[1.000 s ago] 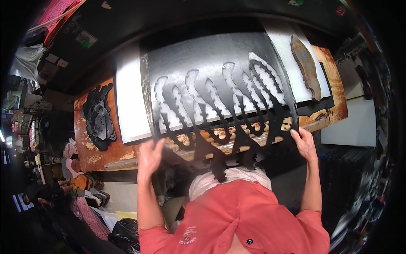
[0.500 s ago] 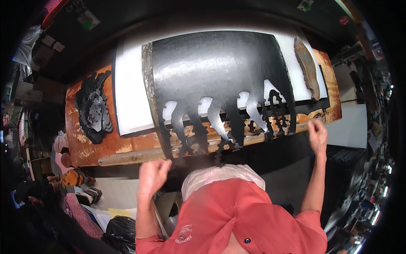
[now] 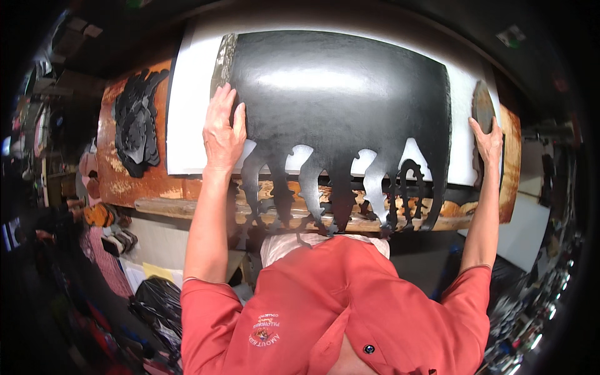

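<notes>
A large black sheet, leather-like (image 3: 350,94), lies over a white board (image 3: 187,125). Its near edge is cut into curved strips (image 3: 340,187) that hang over the table's front edge. My left hand (image 3: 224,134) lies on the sheet's left margin, fingers stretched out and thumb apart. At the right end of the white board, my right hand (image 3: 489,147) is around a long, wavy-edged wooden piece (image 3: 482,103), with thumb and fingers on either side. My palm hides part of that piece.
A heap of dark cut pieces (image 3: 136,125) lies on the worn brown tabletop (image 3: 112,181) at the left. A rough wooden bar (image 3: 165,207) runs along the table's front edge. Below left are a black plastic bag (image 3: 159,306) and an orange object (image 3: 99,214).
Both hands have moved from the near edge up over the table: the left onto the sheet's left margin, the right onto the wooden piece. The view has shifted somewhat.
</notes>
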Demonstrator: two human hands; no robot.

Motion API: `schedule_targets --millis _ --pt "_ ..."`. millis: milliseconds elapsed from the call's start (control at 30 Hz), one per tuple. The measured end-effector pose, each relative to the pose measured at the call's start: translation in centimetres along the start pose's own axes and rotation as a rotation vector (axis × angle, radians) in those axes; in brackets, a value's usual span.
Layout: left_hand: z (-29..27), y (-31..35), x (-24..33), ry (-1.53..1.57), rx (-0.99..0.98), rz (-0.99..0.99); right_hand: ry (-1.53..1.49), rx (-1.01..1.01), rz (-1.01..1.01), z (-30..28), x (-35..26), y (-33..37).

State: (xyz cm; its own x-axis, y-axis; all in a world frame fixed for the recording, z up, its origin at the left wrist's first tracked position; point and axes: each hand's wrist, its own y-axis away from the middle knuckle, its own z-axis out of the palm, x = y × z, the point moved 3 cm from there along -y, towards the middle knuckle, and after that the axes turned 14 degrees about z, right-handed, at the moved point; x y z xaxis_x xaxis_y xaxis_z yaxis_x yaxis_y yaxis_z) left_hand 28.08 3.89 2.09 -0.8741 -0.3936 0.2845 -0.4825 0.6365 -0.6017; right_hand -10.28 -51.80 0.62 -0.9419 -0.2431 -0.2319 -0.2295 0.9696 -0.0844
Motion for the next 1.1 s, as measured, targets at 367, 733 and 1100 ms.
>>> schedule_targets --millis 367,733,1100 --pt "-0.6 -0.1 0.3 -0.003 -0.003 -0.055 -0.001 0.081 -0.197 -3.8 -5.7 2.4" --pt "-1.2 0.1 -0.4 0.151 0.048 -0.112 0.1 -0.023 -1.705 -8.7 -31.5 18.3" --pt "-0.8 0.1 -0.2 0.119 0.016 -0.104 -0.308 -0.267 -0.565 -0.4 -33.0 31.1"
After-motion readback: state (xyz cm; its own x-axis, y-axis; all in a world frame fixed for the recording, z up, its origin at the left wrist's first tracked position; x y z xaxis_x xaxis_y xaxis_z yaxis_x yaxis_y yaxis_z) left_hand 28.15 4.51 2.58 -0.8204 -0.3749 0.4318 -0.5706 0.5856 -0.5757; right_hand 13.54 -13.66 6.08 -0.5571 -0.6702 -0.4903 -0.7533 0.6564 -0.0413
